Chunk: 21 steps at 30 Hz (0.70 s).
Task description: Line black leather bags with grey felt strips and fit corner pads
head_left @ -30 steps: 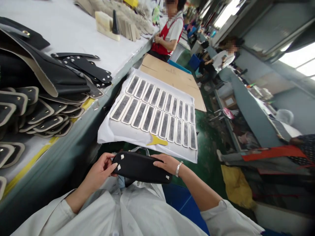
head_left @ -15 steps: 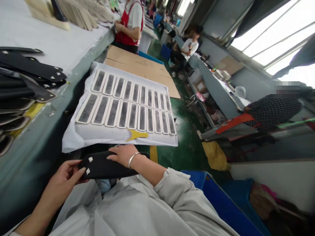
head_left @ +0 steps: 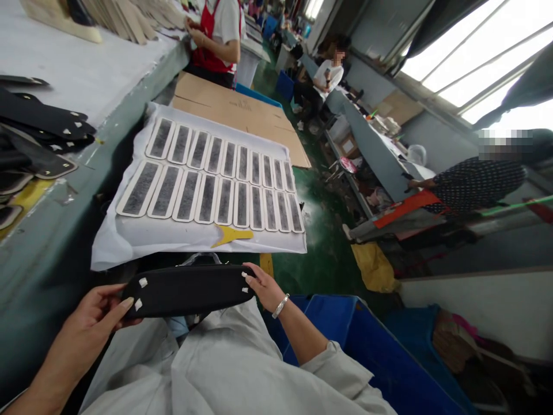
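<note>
A long black panel with rounded ends point(head_left: 190, 291) is held level in front of my body, white tabs showing near both ends. My left hand point(head_left: 97, 311) pinches its left end, thumb on top. At the other end my right hand point(head_left: 263, 288) grips it, thumb by the white tabs. Just beyond lies a white-covered board point(head_left: 173, 236) bearing two rows of pale rounded strips with dark grey centres point(head_left: 188, 196). A yellow Y-shaped piece point(head_left: 231, 234) rests on the board's near edge.
On the left bench point(head_left: 56, 225) are stacked black pieces point(head_left: 43, 118). A brown cardboard sheet point(head_left: 237, 109) lies behind the board. Blue bins point(head_left: 367, 346) stand at my right. A person in a red apron point(head_left: 211, 46) is at the bench; others sit along the right side.
My right hand has slid from the middle of the black panel to its right end, uncovering its top. The left hand keeps its hold. The view has shifted slightly.
</note>
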Tool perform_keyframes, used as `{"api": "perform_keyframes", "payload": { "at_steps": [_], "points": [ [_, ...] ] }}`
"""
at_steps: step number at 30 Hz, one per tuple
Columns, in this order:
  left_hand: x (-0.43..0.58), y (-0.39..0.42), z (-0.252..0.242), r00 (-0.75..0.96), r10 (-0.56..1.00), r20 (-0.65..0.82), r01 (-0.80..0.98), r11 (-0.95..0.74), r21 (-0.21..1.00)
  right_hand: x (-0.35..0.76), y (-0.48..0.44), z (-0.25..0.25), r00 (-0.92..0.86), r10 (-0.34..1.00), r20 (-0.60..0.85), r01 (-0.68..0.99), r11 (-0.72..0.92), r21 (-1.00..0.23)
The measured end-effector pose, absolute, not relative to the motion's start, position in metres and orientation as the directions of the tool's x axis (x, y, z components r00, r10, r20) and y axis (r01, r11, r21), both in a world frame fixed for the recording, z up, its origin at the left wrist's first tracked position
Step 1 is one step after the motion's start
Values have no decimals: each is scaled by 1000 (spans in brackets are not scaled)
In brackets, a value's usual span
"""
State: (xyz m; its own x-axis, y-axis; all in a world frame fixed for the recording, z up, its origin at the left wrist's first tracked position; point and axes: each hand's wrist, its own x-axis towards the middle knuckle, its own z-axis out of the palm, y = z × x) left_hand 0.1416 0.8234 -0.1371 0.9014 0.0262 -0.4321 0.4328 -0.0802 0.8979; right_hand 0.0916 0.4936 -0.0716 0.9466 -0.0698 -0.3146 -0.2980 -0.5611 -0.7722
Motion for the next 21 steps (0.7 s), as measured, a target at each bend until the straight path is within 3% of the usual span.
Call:
{"api": "perform_keyframes", "payload": {
  "at_steps": [3,7,11,16,21],
  "points": [
    [139,824,-139,896,-43,-441,443,39,896,90,503,-75,956,-156,-250,-293,-603,-742],
    [139,826,-139,904,-45,-426,427,31,904,89,506,-79,947,-229,-227,-321,-595,-737],
    [142,827,-137,903,-60,-425,428,47,903,91,493,-69,924,-85,-372,-352,-569,-743],
    [144,826,-130,915,-85,-394,400,53,915,112,494,-42,953,97,-287,-62,-865,-498],
    [145,825,-126,921,-82,-382,389,94,917,146,530,-35,892,226,-392,110,-949,-296]
  ]
}}
